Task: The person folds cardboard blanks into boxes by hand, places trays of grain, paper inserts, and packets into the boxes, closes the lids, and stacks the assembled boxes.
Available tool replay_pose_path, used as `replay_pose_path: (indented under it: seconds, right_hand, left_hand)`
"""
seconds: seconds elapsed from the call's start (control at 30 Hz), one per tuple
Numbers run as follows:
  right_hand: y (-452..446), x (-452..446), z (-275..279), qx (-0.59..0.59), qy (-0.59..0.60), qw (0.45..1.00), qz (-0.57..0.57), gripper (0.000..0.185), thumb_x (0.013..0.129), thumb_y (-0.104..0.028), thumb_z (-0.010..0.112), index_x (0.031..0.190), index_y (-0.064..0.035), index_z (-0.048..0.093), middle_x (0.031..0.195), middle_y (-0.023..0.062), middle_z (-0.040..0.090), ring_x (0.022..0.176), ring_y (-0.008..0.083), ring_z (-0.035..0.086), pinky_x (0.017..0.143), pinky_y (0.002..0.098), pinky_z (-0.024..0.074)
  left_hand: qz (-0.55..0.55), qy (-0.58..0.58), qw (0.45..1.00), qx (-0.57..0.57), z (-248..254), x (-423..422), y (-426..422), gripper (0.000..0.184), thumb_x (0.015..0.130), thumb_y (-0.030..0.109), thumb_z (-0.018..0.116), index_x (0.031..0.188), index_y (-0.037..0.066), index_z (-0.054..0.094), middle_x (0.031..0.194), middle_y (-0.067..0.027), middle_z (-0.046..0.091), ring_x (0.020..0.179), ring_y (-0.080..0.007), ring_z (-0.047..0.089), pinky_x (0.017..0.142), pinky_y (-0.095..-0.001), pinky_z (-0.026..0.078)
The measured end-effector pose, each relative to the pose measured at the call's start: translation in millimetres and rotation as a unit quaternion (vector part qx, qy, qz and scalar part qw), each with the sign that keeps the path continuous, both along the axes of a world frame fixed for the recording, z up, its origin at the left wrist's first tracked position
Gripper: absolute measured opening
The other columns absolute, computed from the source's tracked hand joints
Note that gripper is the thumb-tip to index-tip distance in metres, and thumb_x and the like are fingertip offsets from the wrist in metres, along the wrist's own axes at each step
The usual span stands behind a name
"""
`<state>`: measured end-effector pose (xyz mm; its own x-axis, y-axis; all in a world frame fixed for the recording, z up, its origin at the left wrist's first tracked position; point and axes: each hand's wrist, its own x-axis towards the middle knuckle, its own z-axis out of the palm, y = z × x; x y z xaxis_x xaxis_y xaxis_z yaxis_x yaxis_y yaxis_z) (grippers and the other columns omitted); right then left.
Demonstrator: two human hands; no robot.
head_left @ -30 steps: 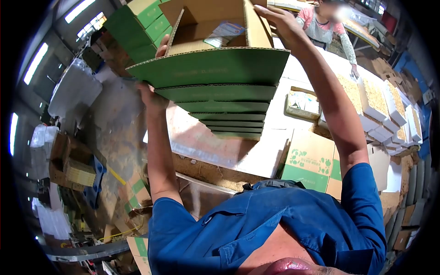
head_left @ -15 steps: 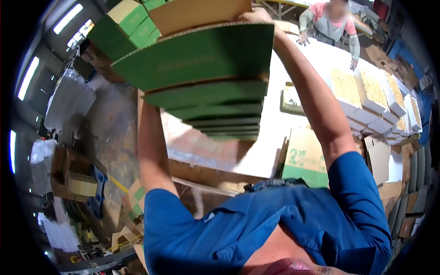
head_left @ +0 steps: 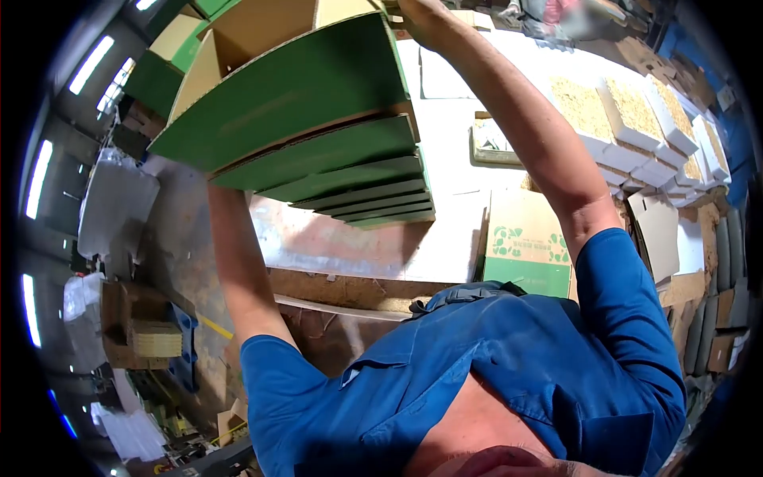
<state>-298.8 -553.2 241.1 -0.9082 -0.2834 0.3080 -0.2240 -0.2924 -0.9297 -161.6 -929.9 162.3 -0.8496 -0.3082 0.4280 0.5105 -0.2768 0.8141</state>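
A tall green cardboard box (head_left: 294,87), or nested stack of them, with an open brown inside, fills the upper middle, its layered edges stepping down toward the table. My left forearm runs up behind its lower left corner; the left hand is hidden by the cardboard. At the box's upper right edge my right hand (head_left: 421,22) holds on, its fingers partly cut off by the frame's top. Beneath is a white-topped table (head_left: 453,238) with a reddish patch at its left.
White blocks with grainy yellowish tops (head_left: 580,107) are stacked at the right. A shallow tray (head_left: 494,151) lies on the table. A printed green and brown carton (head_left: 528,238) is near my waist. Another person (head_left: 548,16) is at the top. An open brown box (head_left: 131,318) stands lower left.
The green box and both my arms have moved left, and the box has tilted. The printed packet seen inside it earlier is out of sight. The other person is now nearer the top edge.
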Motion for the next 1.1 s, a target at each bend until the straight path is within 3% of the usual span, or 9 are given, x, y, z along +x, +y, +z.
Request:
replay_pose_path:
  seconds: [0.23,0.37,0.47,0.53,0.7,0.83,0.97,1.03,1.1]
  right_hand:
    - [32.9,-10.8,-35.2,-0.016,-0.047,0.992,0.118,0.059,0.087,-0.058,0.061,0.124,-0.0121,0.060,0.117,0.0066,0.062,0.103,0.0191,0.055,0.090,0.0368,0.0415]
    - [46.0,10.0,-53.2,0.011,-0.032,0.999,0.042,0.059,0.088,-0.050,0.065,0.127,-0.0058,0.059,0.117,0.0064,0.064,0.110,0.0184,0.057,0.095,0.0365,0.0406]
    - [77.0,31.7,-82.6,0.112,0.048,0.989,-0.083,0.059,0.093,-0.048,0.059,0.124,0.0019,0.063,0.131,0.0198,0.059,0.121,0.0282,0.056,0.101,0.0389,0.0456]
    - [125.1,17.3,-130.0,0.159,0.030,0.986,-0.032,0.066,0.094,-0.051,0.056,0.137,0.0000,0.053,0.144,0.0213,0.047,0.134,0.0304,0.044,0.110,0.0447,0.0359]
    - [276.2,63.9,-246.7,0.205,-0.141,0.954,-0.165,0.049,0.091,-0.033,0.064,0.130,-0.0031,0.062,0.133,0.0147,0.060,0.127,0.0234,0.052,0.108,0.0343,0.0367]
    - [412.8,142.1,-349.6,0.294,-0.163,0.875,-0.350,0.050,0.088,-0.025,0.069,0.130,0.0003,0.060,0.128,0.0156,0.064,0.118,0.0234,0.059,0.101,0.0327,0.0442]
    - [505.3,219.3,-419.8,0.543,-0.162,0.679,-0.467,0.044,0.084,-0.027,0.067,0.122,-0.0055,0.066,0.122,0.0192,0.065,0.115,0.0358,0.060,0.100,0.0419,0.0456]
    - [508.2,242.1,-426.6,0.656,-0.145,0.569,-0.475,0.055,0.086,-0.034,0.067,0.133,-0.0076,0.058,0.138,0.0189,0.054,0.125,0.0375,0.051,0.106,0.0446,0.0396]
    - [524.2,243.6,-448.1,0.597,-0.167,0.612,-0.490,0.055,0.089,-0.036,0.064,0.135,-0.0077,0.056,0.142,0.0171,0.050,0.131,0.0367,0.045,0.107,0.0474,0.0377]
  left_hand:
    - [0.005,-0.012,1.000,-0.001,-6.0,3.6,-4.1,0.064,0.095,0.056,0.049,0.137,0.008,0.049,0.136,-0.0106,0.054,0.127,-0.0308,0.048,0.109,-0.0455,0.036]
    - [0.009,-0.025,1.000,-0.003,-12.3,5.6,-7.4,0.063,0.095,0.055,0.049,0.137,0.008,0.049,0.137,-0.0106,0.054,0.128,-0.0313,0.047,0.109,-0.0456,0.035]
    - [0.011,-0.033,0.999,-0.004,-18.5,9.2,-13.0,0.063,0.095,0.054,0.049,0.138,0.008,0.049,0.137,-0.0105,0.054,0.129,-0.0317,0.046,0.110,-0.0457,0.034]
    - [0.014,-0.038,0.999,0.000,-25.6,13.4,-15.4,0.062,0.095,0.053,0.049,0.138,0.009,0.049,0.137,-0.0105,0.054,0.130,-0.0319,0.046,0.110,-0.0457,0.034]
    - [0.034,-0.043,0.998,0.029,-83.2,48.0,-19.7,0.062,0.095,0.052,0.050,0.139,0.009,0.049,0.138,-0.0104,0.053,0.131,-0.0326,0.045,0.110,-0.0459,0.033]
    - [0.111,-0.105,0.975,0.159,-114.6,98.0,28.6,0.062,0.096,0.053,0.048,0.141,0.010,0.047,0.142,-0.0100,0.049,0.132,-0.0313,0.043,0.111,-0.0487,0.030]
    - [0.142,-0.104,0.975,0.133,-155.6,123.9,59.9,0.062,0.101,0.051,0.040,0.148,0.011,0.038,0.153,-0.0114,0.037,0.140,-0.0300,0.034,0.113,-0.0496,0.025]
    - [0.173,-0.108,0.977,0.063,-169.1,127.4,82.7,0.057,0.104,0.046,0.037,0.150,0.013,0.038,0.151,-0.0110,0.042,0.139,-0.0276,0.037,0.112,-0.0476,0.026]
    - [0.255,-0.123,0.956,0.074,-183.8,129.9,113.8,0.051,0.103,0.038,0.040,0.145,0.010,0.045,0.140,-0.0100,0.053,0.128,-0.0232,0.049,0.107,-0.0441,0.034]
